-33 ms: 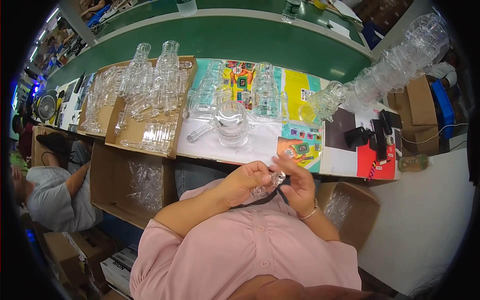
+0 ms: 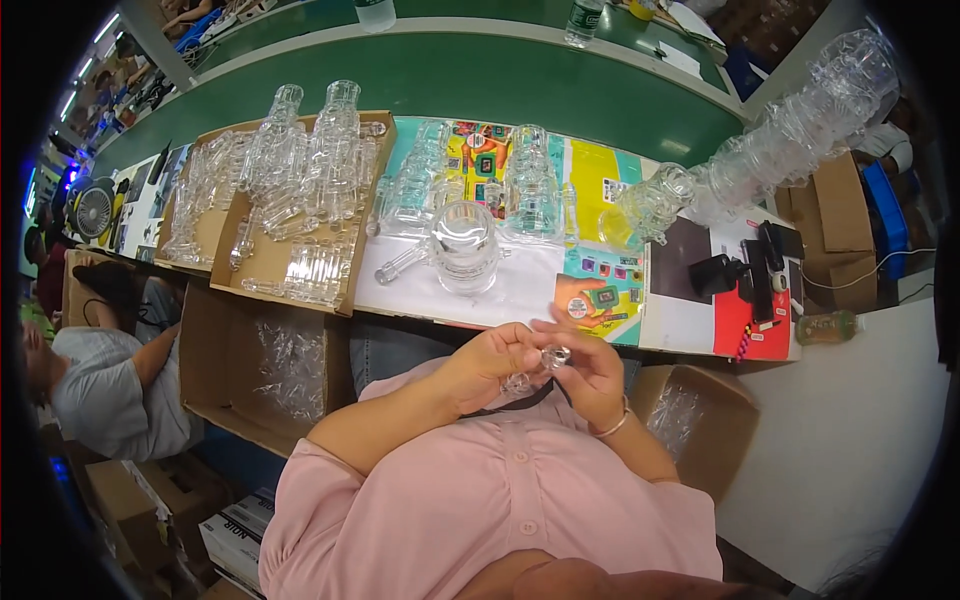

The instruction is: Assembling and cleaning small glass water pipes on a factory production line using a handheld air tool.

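Holding fingers (image 2: 512, 350) partly hide a clear piece (image 2: 555, 356).

I count two bare hands (image 2: 495, 360) (image 2: 598, 378) near centre, two transparent bottles (image 2: 375, 14) (image 2: 583, 22) at upper edge, one round dark fan (image 2: 95, 212) at left.

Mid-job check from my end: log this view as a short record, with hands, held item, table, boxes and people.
Left hand: pinching a small clear piece
Right hand: fingers close around the piece's right end; exact grip unclear
Held off table: yes, in front of the pink shirt
Table, center: large clear vessel
Table, left: cardboard tray of clear pieces
Below table: open box on the left, another box on the right
Others: seated person at left
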Available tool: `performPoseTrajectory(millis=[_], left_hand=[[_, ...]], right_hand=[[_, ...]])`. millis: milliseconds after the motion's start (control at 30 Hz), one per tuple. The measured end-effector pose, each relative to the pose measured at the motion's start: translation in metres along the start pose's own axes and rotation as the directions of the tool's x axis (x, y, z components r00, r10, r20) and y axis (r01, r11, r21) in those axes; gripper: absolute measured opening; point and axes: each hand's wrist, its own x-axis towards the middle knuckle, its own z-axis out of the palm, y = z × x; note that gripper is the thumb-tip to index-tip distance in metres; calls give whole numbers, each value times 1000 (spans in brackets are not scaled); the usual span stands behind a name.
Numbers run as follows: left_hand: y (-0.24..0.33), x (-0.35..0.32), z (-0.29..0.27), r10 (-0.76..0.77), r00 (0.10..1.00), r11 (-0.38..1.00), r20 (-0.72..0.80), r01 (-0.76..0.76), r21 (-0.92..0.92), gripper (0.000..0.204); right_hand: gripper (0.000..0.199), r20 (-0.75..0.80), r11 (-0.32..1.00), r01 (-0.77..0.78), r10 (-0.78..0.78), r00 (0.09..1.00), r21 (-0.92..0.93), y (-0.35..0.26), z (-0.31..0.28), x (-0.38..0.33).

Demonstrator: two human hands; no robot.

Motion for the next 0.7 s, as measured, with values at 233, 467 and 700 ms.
performPoseTrajectory(millis=[233,467,700], left_hand=[[-2,-20,-41,846,532,346,-33,-502,793,29],[31,13,-56,876,481,247,-44,-366,897,78],[39,8,-59,839,535,-87,97,-45,995,84]], right_hand=[[30,-283,881,-167,315,906,443,44,8,29],[28,-303,759,-182,451,839,625,73,20,50],[29,-258,757,-186,426,867,627,66,24,48]])
